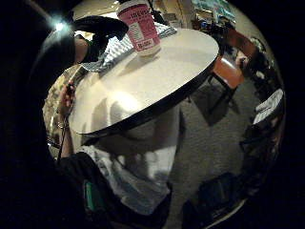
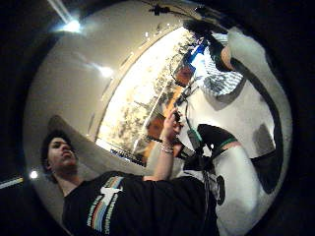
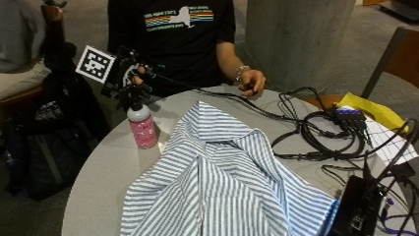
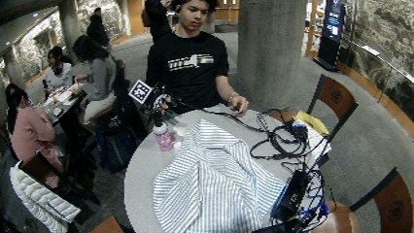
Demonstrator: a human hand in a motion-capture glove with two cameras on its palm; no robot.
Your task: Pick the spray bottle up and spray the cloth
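While the pink spray bottle (image 3: pixel 142 129) stands upright on the round table (image 3: pixel 98 182), the findings are as follows.

Bottle: pink body, white shoulder, dark spray head; contents cannot be judged through the coloured wall.
Bottle position: on the table top at about 10 o'clock from the table's centre, just beside the edge of the cloth.
Cloth: blue-and-white striped shirt (image 3: pixel 223 187) spread across the middle of the table, reaching toward 6 o'clock.
Gloved right hand (image 3: pixel 133 78): directly over the spray head, at 12 o'clock from the bottle.
Fingers: curled down around the top of the spray head; whether they actually close on it cannot be told.
Little-finger palm view: labelled bottle (image 1: pixel 140 26) upright on the table beside the striped cloth (image 1: pixel 116 47).
Bare left hand (image 3: pixel 252 81): at the table's far rim, about 12 o'clock, resting on black cables (image 3: pixel 314 132).
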